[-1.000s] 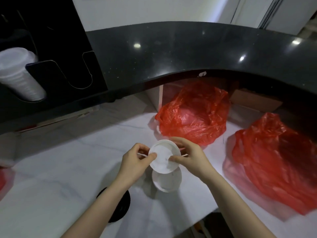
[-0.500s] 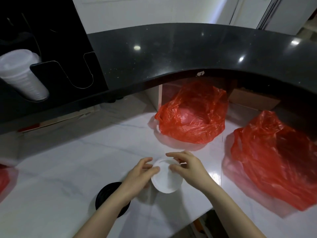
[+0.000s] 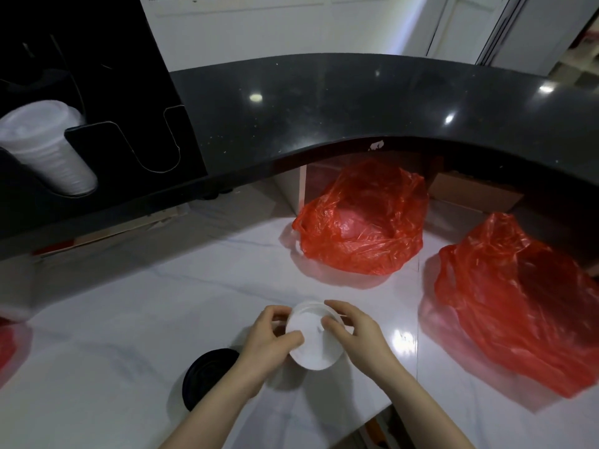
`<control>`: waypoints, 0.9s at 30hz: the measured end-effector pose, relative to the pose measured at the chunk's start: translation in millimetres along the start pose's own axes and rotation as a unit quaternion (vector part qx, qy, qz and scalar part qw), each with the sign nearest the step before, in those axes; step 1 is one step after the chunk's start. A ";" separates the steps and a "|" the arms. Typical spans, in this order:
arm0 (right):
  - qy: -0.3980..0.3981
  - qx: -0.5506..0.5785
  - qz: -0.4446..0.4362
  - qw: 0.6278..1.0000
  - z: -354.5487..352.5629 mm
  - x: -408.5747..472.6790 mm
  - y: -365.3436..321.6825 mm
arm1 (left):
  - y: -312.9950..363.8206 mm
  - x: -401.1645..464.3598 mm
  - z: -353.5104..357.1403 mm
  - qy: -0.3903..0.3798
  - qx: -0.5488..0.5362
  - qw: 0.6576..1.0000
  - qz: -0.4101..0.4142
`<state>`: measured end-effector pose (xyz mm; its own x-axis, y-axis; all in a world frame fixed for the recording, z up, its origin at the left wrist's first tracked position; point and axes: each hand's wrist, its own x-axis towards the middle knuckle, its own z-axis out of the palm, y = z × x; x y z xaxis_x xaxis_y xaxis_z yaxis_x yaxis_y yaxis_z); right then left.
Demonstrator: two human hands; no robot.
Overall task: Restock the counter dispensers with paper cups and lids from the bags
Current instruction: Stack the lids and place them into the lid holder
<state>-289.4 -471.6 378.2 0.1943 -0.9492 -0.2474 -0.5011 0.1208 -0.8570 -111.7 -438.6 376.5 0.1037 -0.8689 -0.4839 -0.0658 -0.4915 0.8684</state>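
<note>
Where the white marble worktop (image 3: 129, 319) meets the near edge, a white lid (image 3: 312, 348) is held between both hands, low over the surface; whether one lid or a small stack is present cannot be told. The left hand (image 3: 270, 341) is curled round the lid's left rim, thumb laid across the top. The right hand (image 3: 356, 335) is curled over the right rim, its fingers bent on the upper face. A black lid (image 3: 202, 377) is lain flat on the worktop just beside the left wrist, partly covered by that forearm.

Further items recorded:
- Red plastic bag (image 3: 363, 228), crumpled, set on the worktop beyond the hands, under the overhang of the raised counter.
- Second red plastic bag (image 3: 518, 303), larger in view, set to the right, apart from the first.
- Black curved counter (image 3: 324, 108), raised behind the worktop.
- Black dispenser (image 3: 97, 108), stood at the counter's left end; a stack of white lids (image 3: 45, 144) is seated in its left slot, tilted toward the viewer.
- Cardboard box (image 3: 470, 196), placed beneath the counter, behind the bags.
</note>
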 end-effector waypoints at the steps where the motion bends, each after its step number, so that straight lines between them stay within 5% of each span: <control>1: 0.011 0.017 -0.025 0.999 -0.7 -2.6 -3.2 | 1.8 -2.0 -4.1 0.003 -0.005 1.000 0.025; 7: 0.053 0.056 -0.192 0.978 9.9 -12.7 -50.0 | 29.1 -18.1 -45.4 0.003 0.076 0.976 0.206; 13: 0.094 0.028 -0.301 0.948 41.5 -15.3 -118.6 | 59.5 -35.3 -106.1 0.017 0.052 0.957 0.286; 21: -0.142 0.051 -0.290 0.945 35.1 0.8 -224.1 | 122.3 -55.1 -192.7 0.047 0.017 0.923 0.380; 25: -0.067 -0.006 -0.354 0.933 30.0 11.2 -283.4 | 162.7 -61.2 -220.6 0.074 0.015 0.900 0.428; 27: -0.013 -0.020 -0.385 0.923 31.8 16.7 -307.9 | 180.6 -59.2 -228.8 0.148 0.064 0.867 0.471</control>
<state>-105.1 -515.4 623.5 0.5256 -0.7419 0.4162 -0.2363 -0.5973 -0.7664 97.3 -462.6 586.7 0.1935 -0.8449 0.4987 -0.3664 0.4093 0.8356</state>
